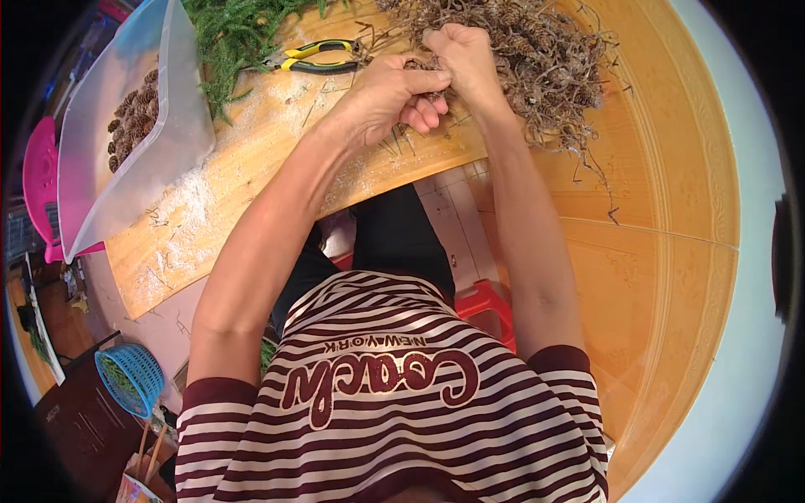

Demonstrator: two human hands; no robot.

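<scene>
My two hands meet over the front of the wooden table. In my left hand (384,94) a small brown pine cone (422,64) is gripped, partly covered by the fingers. My right hand (466,63) is closed right against it, thumb and fingers pinched; what they hold is hidden. Just beyond and to the right spreads a tangled heap of pine cones on wiry brown stems (549,71). Left of my hands lie yellow-and-black pliers (319,66), with green needle sprigs (231,42) further left.
A clear plastic bin (184,117) stands at the left with loose pine cones (134,124) inside. Whitish powder and stem bits litter the tabletop (251,180). Below are a pink chair (38,189), a blue basket (134,377) and a red stool (489,306).
</scene>
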